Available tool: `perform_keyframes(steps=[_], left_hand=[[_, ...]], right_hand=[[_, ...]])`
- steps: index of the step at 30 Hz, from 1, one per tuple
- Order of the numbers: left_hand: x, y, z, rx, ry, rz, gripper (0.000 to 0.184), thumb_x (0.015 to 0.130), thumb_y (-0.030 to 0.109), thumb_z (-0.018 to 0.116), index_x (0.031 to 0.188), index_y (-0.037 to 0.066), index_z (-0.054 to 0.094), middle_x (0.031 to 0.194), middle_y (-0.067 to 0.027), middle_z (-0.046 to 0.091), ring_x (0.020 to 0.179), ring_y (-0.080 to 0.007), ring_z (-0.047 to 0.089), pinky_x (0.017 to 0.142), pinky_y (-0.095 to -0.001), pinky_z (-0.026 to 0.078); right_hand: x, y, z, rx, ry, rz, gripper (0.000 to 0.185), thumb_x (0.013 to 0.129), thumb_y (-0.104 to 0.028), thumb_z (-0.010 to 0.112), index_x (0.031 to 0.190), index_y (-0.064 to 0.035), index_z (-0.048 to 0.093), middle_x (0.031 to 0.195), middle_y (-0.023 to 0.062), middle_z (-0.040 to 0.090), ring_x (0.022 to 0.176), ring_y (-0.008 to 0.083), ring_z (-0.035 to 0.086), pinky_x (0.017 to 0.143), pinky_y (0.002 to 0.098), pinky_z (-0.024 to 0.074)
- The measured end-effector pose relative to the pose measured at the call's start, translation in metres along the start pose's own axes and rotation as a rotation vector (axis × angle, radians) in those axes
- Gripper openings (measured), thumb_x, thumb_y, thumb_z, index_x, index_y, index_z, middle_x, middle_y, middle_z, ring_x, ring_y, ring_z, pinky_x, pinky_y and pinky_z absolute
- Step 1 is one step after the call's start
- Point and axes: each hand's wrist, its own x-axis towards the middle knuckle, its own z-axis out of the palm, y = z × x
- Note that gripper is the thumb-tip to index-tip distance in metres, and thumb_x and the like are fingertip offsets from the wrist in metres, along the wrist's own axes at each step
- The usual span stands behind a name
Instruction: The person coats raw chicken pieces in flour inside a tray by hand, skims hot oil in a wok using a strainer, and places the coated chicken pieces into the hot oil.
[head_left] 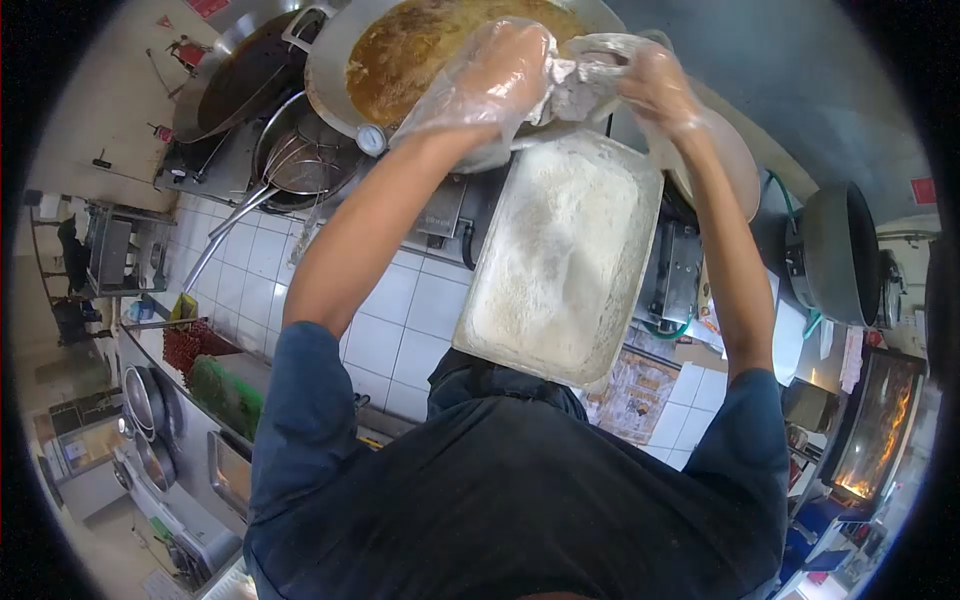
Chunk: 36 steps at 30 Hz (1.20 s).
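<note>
My left hand (500,80), in a clear plastic glove, is closed on one side of a white, flour-coated piece (577,95), perhaps meat; its kind cannot be made out. On the other side my right hand (662,90), gloved the same way, grips the piece too. Both hands are raised over the near rim of a large pan of bubbling brown oil (425,50). Just below them, a rectangular metal tray (482,285) holds a bed of white flour (560,240), its near end against my body. The gloves hide parts of my fingertips.
A dial thermometer (371,139) sits at the oil pan's rim. Left of it are a pot with a wire strainer (295,160) and a second pan of dark oil (250,90). A grey round pan (840,250) stands at right, and flames glow in an oven (875,430).
</note>
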Motion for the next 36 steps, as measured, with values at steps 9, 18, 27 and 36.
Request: perform_keyframes(steps=[9, 18, 27, 36], left_hand=[[0.067, -0.085, 0.104, 0.128, -0.231, -0.102, 0.014, 0.081, 0.009, 0.058, 0.089, 0.000, 0.066, 0.094, -0.0226, 0.064, 0.090, -0.0352, 0.063, 0.079, -0.0428, 0.051], [0.080, -0.092, 0.080, 0.044, 0.019, -0.129, 0.014, 0.082, 0.005, 0.052, 0.079, -0.004, 0.063, 0.085, -0.0205, 0.064, 0.081, -0.0312, 0.063, 0.078, -0.0395, 0.051], [-0.011, 0.018, 0.088, -0.493, 0.153, -0.028, 0.036, 0.070, 0.023, 0.066, 0.092, -0.004, 0.060, 0.086, -0.0233, 0.059, 0.082, -0.0350, 0.057, 0.075, -0.0446, 0.047], [-0.224, 0.053, 0.279, -1.687, -0.461, -1.097, 0.021, 0.088, 0.010, 0.060, 0.106, 0.002, 0.064, 0.095, -0.0100, 0.066, 0.079, -0.0223, 0.064, 0.068, -0.0309, 0.054]], right_hand=[[0.116, 0.049, 0.140, -0.064, -0.131, -0.053, 0.019, 0.070, -0.010, 0.065, 0.088, -0.0052, 0.069, 0.091, 0.0191, 0.066, 0.085, 0.0353, 0.063, 0.076, 0.0408, 0.0508], [0.118, 0.053, 0.121, -0.046, -0.025, -0.002, 0.039, 0.073, -0.031, 0.069, 0.108, -0.0129, 0.065, 0.097, 0.0142, 0.067, 0.088, 0.0295, 0.065, 0.080, 0.0361, 0.0507], [-0.100, 0.033, 0.057, 1.616, -0.075, 0.500, 0.054, 0.089, -0.042, 0.054, 0.130, -0.0074, 0.047, 0.122, 0.0110, 0.055, 0.107, 0.0261, 0.055, 0.091, 0.0405, 0.0484], [-0.281, -0.013, 0.183, 2.509, 0.164, 0.904, 0.067, 0.094, -0.055, 0.032, 0.140, -0.0054, 0.029, 0.135, 0.0255, 0.039, 0.119, 0.0394, 0.046, 0.101, 0.0490, 0.0390]])
